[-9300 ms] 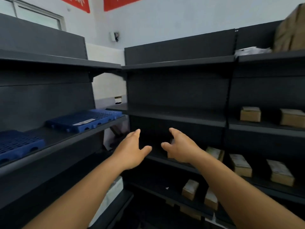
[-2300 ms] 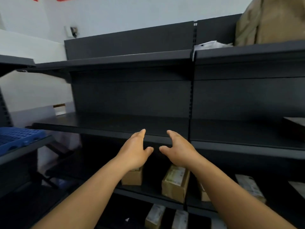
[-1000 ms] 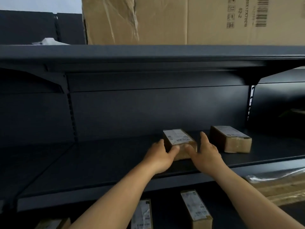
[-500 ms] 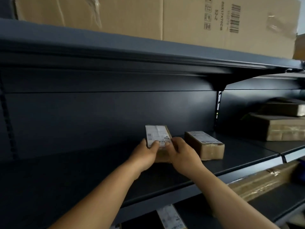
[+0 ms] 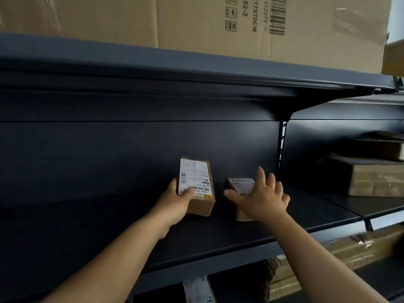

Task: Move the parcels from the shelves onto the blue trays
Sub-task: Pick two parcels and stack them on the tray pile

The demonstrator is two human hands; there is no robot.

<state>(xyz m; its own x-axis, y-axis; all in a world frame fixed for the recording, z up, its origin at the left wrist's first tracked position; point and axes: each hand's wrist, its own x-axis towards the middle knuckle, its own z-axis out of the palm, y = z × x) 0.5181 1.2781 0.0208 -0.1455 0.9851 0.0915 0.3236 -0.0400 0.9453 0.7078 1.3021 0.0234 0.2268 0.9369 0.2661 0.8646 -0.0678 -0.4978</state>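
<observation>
A small brown parcel [image 5: 197, 182] with a white label is tilted up off the dark shelf [image 5: 196, 237], and my left hand [image 5: 177, 203] grips its near left end. A second small brown parcel [image 5: 239, 186] lies on the shelf just to the right. My right hand [image 5: 261, 197] hovers over it with fingers spread, covering most of it; whether it touches is unclear. No blue tray is in view.
A very large cardboard carton [image 5: 196, 22] sits on the shelf above. Larger taped parcels [image 5: 376, 171] are stacked in the bay to the right. More parcels [image 5: 197, 289] and flat cartons [image 5: 328, 259] lie on the shelf below.
My right hand has let go of the first parcel and moved right over the second one. My left hand alone now holds the first parcel, lifted and tilted up.
</observation>
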